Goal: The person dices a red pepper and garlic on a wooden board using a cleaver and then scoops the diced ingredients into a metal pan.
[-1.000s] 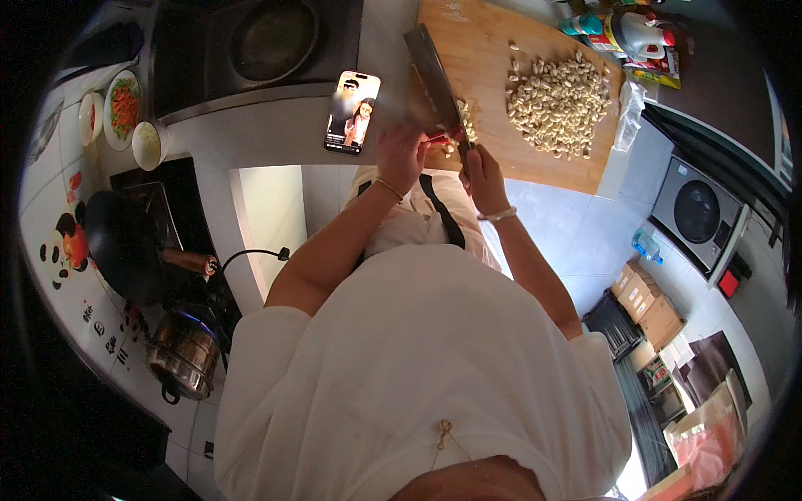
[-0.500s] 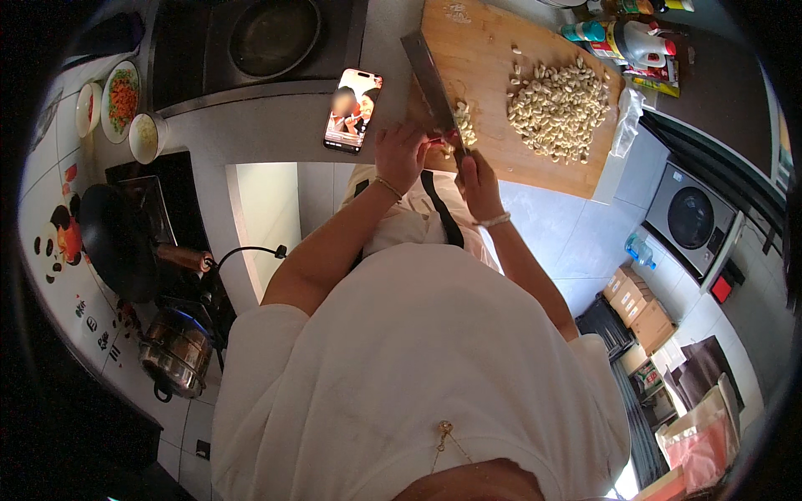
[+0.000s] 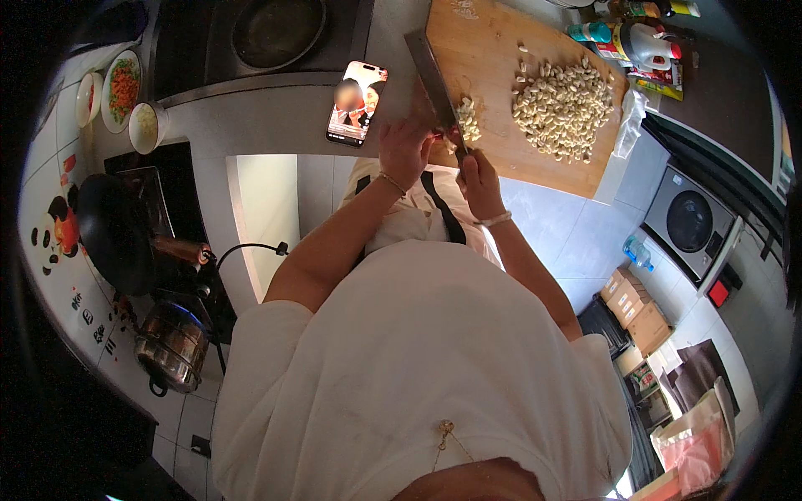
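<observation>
Clock: reading from view centre, 12 at top.
Left hand: (image 3: 403, 151) sitting at 12 o'clock, beside the blade; fingers are bending and bunching close, tips meeting a small red piece (image 3: 436, 134). Can't tell if they're pinching it or just pressing; kind of piece unclear too.
Right hand: (image 3: 480, 182) sitting between 1 and 2 o'clock; fingers are wrapping the handle of the knife (image 3: 434, 82).
Knife: broad dark blade is pointing from the right hand toward 11, its far end reaching past the board edge.
Red piece: lying at 12, between left fingertips and blade, partly hidden.
Board: wooden cutting board (image 3: 494, 88) is occupying 1 o'clock, carrying both piles.
Big pile: pale clove-shaped pieces (image 3: 564, 110) are spreading between 1 and 2.
Small pile: similar pale bits (image 3: 468, 123) are resting just right of the blade.
Phone: (image 3: 357, 104) lying between 11 and 12 on the grey counter (image 3: 234, 123), screen glowing.
Pan: (image 3: 278, 33) sitting at 11.
Plate: (image 3: 117, 128) holding orange and green bits at 10, white bowl (image 3: 162, 129) standing just beside it.
Wok: (image 3: 117, 234) sitting at 9, metal pot (image 3: 171, 351) at 8.
Washer: (image 3: 689, 219) standing at 3.
</observation>
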The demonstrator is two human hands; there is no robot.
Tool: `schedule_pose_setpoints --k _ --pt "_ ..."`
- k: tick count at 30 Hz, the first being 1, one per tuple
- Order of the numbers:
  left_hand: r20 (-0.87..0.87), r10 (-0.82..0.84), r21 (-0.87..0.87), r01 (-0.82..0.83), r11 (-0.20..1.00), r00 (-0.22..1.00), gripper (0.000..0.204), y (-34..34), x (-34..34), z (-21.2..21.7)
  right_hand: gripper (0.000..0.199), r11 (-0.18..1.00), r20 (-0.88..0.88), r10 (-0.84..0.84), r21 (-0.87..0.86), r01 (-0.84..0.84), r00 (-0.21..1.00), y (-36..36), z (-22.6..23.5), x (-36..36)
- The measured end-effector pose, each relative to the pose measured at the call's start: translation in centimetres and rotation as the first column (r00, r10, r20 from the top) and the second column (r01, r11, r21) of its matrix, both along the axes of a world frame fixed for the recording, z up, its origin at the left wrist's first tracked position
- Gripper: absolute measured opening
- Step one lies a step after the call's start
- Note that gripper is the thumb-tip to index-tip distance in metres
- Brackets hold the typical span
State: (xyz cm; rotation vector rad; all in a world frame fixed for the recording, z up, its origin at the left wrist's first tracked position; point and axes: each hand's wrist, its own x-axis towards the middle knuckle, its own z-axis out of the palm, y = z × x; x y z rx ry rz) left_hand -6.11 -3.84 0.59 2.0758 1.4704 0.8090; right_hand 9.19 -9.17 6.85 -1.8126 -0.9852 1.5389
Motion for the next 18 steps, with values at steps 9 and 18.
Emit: schedule_pose_setpoints --k 9,18 --pt "-0.049 0.006 -0.027 -0.007 1.000 0.999 0.007 -0.3 -0.2 -0.3 0.040 0.992 -0.015 -0.009 -0.128 0.007 1.000 -1.5 3.3 0.7" --pt "0.010 0.021 -0.005 -0.021 1.000 1.000 0.009 0.0 0.1 -0.7 0.035 0.999 -0.020 -0.034 -0.006 0.034 0.999 1.1 1.0 -0.3"
